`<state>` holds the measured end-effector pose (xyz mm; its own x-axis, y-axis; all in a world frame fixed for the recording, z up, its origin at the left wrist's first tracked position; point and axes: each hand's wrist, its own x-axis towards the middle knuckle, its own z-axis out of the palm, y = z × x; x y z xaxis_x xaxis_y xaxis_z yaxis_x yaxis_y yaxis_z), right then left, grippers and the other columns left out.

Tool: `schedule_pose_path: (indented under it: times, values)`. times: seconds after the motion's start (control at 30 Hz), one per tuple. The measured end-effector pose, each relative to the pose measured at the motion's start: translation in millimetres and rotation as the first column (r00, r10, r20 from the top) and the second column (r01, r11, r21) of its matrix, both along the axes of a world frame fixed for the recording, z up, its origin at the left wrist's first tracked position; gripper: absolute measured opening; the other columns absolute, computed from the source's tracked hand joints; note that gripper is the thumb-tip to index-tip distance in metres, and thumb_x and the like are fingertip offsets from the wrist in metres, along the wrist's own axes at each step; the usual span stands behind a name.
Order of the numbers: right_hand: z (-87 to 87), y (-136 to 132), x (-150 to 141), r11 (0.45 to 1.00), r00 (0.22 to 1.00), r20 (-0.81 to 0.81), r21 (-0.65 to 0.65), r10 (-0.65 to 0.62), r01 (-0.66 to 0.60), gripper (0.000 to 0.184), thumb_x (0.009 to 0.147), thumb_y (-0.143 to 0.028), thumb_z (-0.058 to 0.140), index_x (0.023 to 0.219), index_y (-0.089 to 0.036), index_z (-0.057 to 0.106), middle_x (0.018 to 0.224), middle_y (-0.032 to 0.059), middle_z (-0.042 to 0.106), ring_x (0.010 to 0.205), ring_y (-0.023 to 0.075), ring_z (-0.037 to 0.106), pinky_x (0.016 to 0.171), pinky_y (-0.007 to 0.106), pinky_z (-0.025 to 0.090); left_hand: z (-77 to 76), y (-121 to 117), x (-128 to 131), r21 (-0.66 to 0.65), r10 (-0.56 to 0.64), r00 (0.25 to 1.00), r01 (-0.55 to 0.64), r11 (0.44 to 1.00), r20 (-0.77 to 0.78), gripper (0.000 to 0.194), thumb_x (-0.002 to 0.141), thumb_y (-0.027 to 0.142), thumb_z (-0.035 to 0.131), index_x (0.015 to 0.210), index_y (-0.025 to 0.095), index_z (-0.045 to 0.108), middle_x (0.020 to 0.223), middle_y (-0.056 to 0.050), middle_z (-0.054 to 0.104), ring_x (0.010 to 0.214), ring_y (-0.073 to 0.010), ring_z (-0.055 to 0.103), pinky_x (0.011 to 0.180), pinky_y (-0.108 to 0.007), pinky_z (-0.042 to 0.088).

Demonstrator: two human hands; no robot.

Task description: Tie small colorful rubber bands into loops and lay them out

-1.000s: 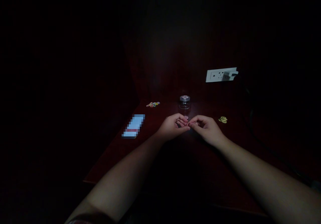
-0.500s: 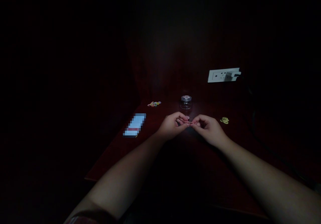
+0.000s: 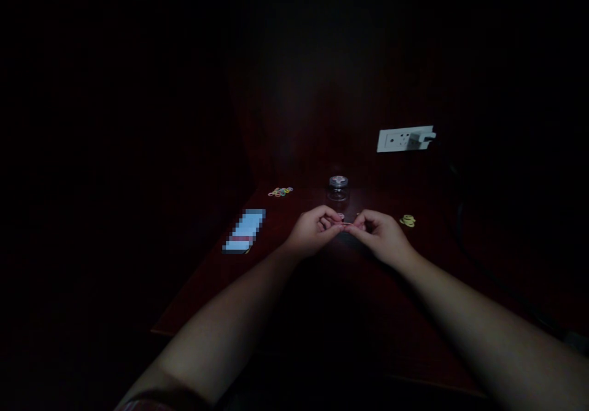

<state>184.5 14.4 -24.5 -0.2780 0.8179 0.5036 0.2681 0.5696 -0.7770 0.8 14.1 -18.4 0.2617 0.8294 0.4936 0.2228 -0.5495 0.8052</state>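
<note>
Above the dark red table [image 3: 202, 300], my left hand [image 3: 315, 230] and my right hand [image 3: 381, 233] meet, fingertips pinched. Between them they hold a thin pinkish hair tie [image 3: 347, 224], one end in each hand. Another small pink band [image 3: 341, 216] shows just behind my left fingertips, partly hidden by them. A clear round jar [image 3: 338, 188] with a lid stands beyond my hands. To the right of my right hand lies a small pile of yellow bands [image 3: 407, 221].
Several mixed-colour bands [image 3: 280, 192] lie at the back left of the table. A phone [image 3: 245, 231], its screen blurred out, rests near the left edge. On the wall is a socket [image 3: 396, 140] with a white plug [image 3: 422, 137] and dark cable.
The whole view has shifted slightly, so the jar, phone and socket sit a little further left. My hands keep nearly the same pose, still pinching the hair tie.
</note>
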Motion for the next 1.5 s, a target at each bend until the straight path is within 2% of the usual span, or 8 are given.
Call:
schedule_pose_path:
  times: [0.17, 0.33, 0.67, 0.8, 0.97, 1.07, 1.2, 1.5]
  values:
    - [0.7, -1.8, -2.9, 0.999, 0.999, -0.014, -0.016, 0.051, -0.051, 0.025, 0.075, -0.038, 0.067, 0.069, -0.017, 0.056, 0.06, -0.0029, 0.046, 0.055, 0.0106, 0.04, 0.051, 0.024, 0.033, -0.1, 0.7, -0.8, 0.014, 0.017, 1.0, -0.016, 1.0, -0.025, 0.023, 0.071, 0.03, 0.07, 0.083, 0.012, 0.061, 0.073, -0.002, 0.062, 0.058, -0.0059, 0.049, 0.053, -0.018, 0.04]
    - [4.1, -4.1, -2.6, 0.997, 0.997, 0.002, 0.021, 0.072, -0.072, 0.016, 0.078, -0.031, 0.061, 0.074, -0.017, 0.057, 0.062, -0.002, 0.048, 0.056, 0.0107, 0.041, 0.052, 0.024, 0.035, -0.1, 0.8, -1.3, 0.011, 0.025, 0.999, -0.024, 1.0, -0.04, 0.023, 0.072, 0.03, 0.069, 0.085, 0.012, 0.062, 0.074, -0.002, 0.062, 0.058, -0.0059, 0.049, 0.053, -0.017, 0.039]
    - [5.2, -3.4, 0.5, 0.997, 0.999, 0.048, 0.077, -0.01, 0.007, 0.014, 0.08, -0.029, 0.058, 0.075, -0.017, 0.06, 0.066, 0.0011, 0.055, 0.062, 0.0139, 0.049, 0.058, 0.026, 0.039, 1.1, -1.0, -1.1, -0.008, -0.01, 1.0, 0.009, 1.0, -0.025, 0.026, 0.073, 0.035, 0.07, 0.082, 0.012, 0.063, 0.071, -0.001, 0.06, 0.056, -0.0047, 0.044, 0.052, -0.017, 0.038]
    - [4.0, -0.6, 0.7, 0.999, 1.0, 0.004, 0.032, -0.005, 0.005, 0.014, 0.079, -0.03, 0.059, 0.074, -0.017, 0.06, 0.066, 0.0013, 0.057, 0.063, 0.0144, 0.05, 0.059, 0.027, 0.04, 3.7, -3.7, 0.7, -0.049, -0.05, 0.998, 0.051, 0.998, 0.023, 0.03, 0.071, 0.037, 0.072, 0.081, 0.011, 0.063, 0.069, 0.0, 0.058, 0.055, -0.0045, 0.043, 0.05, -0.017, 0.037]
    - [5.9, -2.0, -0.6, 0.993, 0.995, -0.062, -0.089, 0.078, -0.084, 0.018, 0.078, -0.034, 0.06, 0.072, -0.017, 0.057, 0.061, -0.0005, 0.056, 0.058, 0.0135, 0.051, 0.057, 0.026, 0.039, 6.1, -5.8, 1.6, -0.154, -0.115, 0.988, 0.13, 0.98, 0.102, 0.034, 0.066, 0.039, 0.075, 0.079, 0.011, 0.061, 0.067, 0.001, 0.058, 0.052, -0.0037, 0.042, 0.049, -0.017, 0.036]
    - [6.9, -3.5, -0.9, 0.973, 0.984, -0.116, -0.171, 0.137, -0.156, 0.022, 0.079, -0.038, 0.059, 0.074, -0.017, 0.056, 0.056, -0.0015, 0.055, 0.053, 0.0126, 0.051, 0.054, 0.026, 0.039, 6.5, -5.7, 1.5, -0.162, -0.113, 0.988, 0.13, 0.978, 0.11, 0.035, 0.066, 0.039, 0.075, 0.081, 0.011, 0.061, 0.068, 0.0, 0.059, 0.053, -0.0039, 0.043, 0.049, -0.017, 0.036]
    - [6.4, -4.1, -1.3, 0.956, 0.971, -0.165, -0.207, 0.175, -0.208, 0.026, 0.08, -0.042, 0.059, 0.076, -0.017, 0.056, 0.055, -0.002, 0.055, 0.05, 0.0112, 0.05, 0.052, 0.025, 0.038, 6.0, -5.2, 1.8, -0.155, -0.107, 0.991, 0.119, 0.981, 0.085, 0.033, 0.067, 0.037, 0.075, 0.081, 0.011, 0.06, 0.068, 0.0, 0.059, 0.054, -0.0041, 0.045, 0.05, -0.017, 0.037]
    - [6.6, -3.6, -4.9, 0.965, 0.989, -0.113, -0.231, 0.1, -0.124, 0.029, 0.073, -0.044, 0.067, 0.073, -0.017, 0.057, 0.055, -0.003, 0.054, 0.048, 0.0097, 0.048, 0.047, 0.023, 0.037, 3.7, -3.6, -0.2, -0.131, -0.112, 0.992, 0.119, 0.984, 0.062, 0.031, 0.067, 0.034, 0.075, 0.083, 0.011, 0.06, 0.075, -0.001, 0.061, 0.056, -0.0041, 0.046, 0.051, -0.017, 0.037]
